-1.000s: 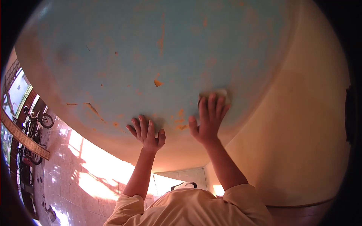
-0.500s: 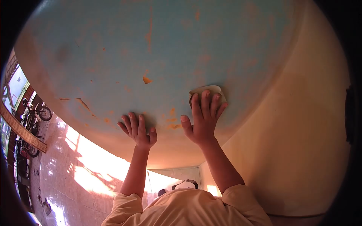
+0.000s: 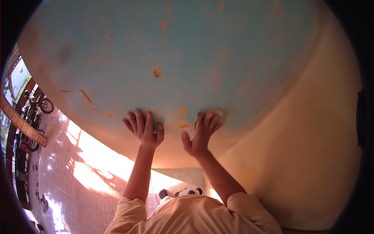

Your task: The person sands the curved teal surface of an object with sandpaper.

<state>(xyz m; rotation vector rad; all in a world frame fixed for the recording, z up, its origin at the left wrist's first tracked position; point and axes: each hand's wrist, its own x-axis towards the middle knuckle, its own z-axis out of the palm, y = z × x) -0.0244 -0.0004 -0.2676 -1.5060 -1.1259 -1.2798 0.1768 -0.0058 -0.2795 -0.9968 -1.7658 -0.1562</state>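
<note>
A blue-green wall [image 3: 194, 50] with worn orange patches fills the upper view. My left hand [image 3: 145, 128] lies against its lower part, fingers spread, with nothing visible in it. To the right, my right hand [image 3: 201, 134] presses a pale sheet [image 3: 220, 113] flat to the wall under its fingers; the hand is slightly blurred, and most of the sheet is hidden behind it. Between the hands and above them are orange chipped spots, one of them a larger chip [image 3: 157, 73].
A plain cream wall [image 3: 296, 148] stands at the right. Sunlit floor tiles [image 3: 78, 187] spread at the lower left. Beyond them are a parked motorcycle [image 3: 45, 105] and a tan strip [image 3: 23, 124].
My right hand has moved down and slightly left along the wall with the sheet. My left hand stays on the wall, nearly in place. The view has shifted slightly.
</note>
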